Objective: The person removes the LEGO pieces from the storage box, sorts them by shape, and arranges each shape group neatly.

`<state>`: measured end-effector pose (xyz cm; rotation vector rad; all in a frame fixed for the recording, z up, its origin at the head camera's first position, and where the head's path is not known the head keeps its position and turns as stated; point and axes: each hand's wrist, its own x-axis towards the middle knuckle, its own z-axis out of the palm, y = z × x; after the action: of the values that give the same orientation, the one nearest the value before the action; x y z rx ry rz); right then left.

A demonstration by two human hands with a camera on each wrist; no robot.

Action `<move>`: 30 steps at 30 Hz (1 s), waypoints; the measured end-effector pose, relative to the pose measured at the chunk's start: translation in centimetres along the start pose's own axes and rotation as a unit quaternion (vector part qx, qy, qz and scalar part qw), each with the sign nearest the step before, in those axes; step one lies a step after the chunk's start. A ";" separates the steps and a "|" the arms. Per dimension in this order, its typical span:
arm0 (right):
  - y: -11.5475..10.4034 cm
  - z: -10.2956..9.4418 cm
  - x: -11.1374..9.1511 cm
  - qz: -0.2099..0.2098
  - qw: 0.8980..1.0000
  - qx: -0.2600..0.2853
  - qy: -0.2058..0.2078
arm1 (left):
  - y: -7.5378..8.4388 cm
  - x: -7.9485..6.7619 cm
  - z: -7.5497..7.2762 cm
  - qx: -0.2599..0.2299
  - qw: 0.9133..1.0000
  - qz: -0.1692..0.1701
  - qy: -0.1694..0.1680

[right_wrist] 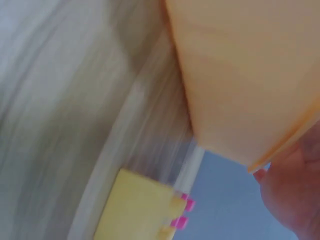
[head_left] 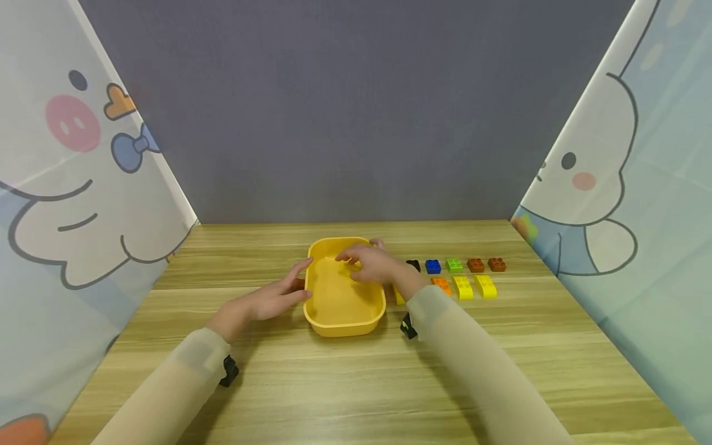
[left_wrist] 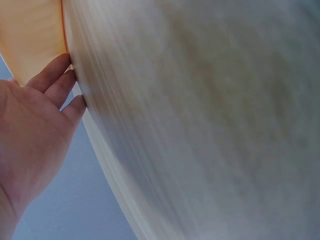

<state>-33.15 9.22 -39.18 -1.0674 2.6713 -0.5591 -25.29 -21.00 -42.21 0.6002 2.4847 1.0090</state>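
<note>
A yellow-orange plastic bin (head_left: 342,303) stands on the wooden table. My left hand (head_left: 275,298) is at its left side, with the fingers and thumb extended against the wall; the left wrist view shows fingertips (left_wrist: 62,60) at the bin's edge. My right hand (head_left: 378,264) reaches over the right rim, its fingers spread and loosely bent inside the bin. I see nothing held between them, though the bin floor under the palm is hidden. In the right wrist view only part of that hand (right_wrist: 290,195) shows beside the rim.
Right of the bin lie toy bricks in rows: blue (head_left: 432,266), green (head_left: 454,265), brown (head_left: 475,265), orange (head_left: 442,284) and yellow (head_left: 463,287). My right arm partly covers a black brick (head_left: 413,264) and another yellow one (head_left: 399,295). A grey wall (head_left: 356,123) closes the back.
</note>
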 end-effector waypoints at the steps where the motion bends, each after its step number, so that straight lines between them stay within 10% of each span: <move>1: -0.2 0.0 0.0 -0.006 1.000 0.005 -0.007 | 0.0 0.0 0.0 0.001 1.000 -0.001 0.000; 14: -1.0 2.2 0.6 -0.004 0.987 -0.161 -0.016 | -0.1 0.1 0.1 -0.002 1.000 0.002 -0.002; 30: -1.3 2.1 0.3 0.018 0.992 -0.129 0.001 | 0.0 0.1 0.0 0.009 1.000 -0.003 0.001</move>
<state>-31.86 7.57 -40.58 -1.0769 2.8143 -0.2121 -25.42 -20.92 -42.18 0.5965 2.4975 0.9858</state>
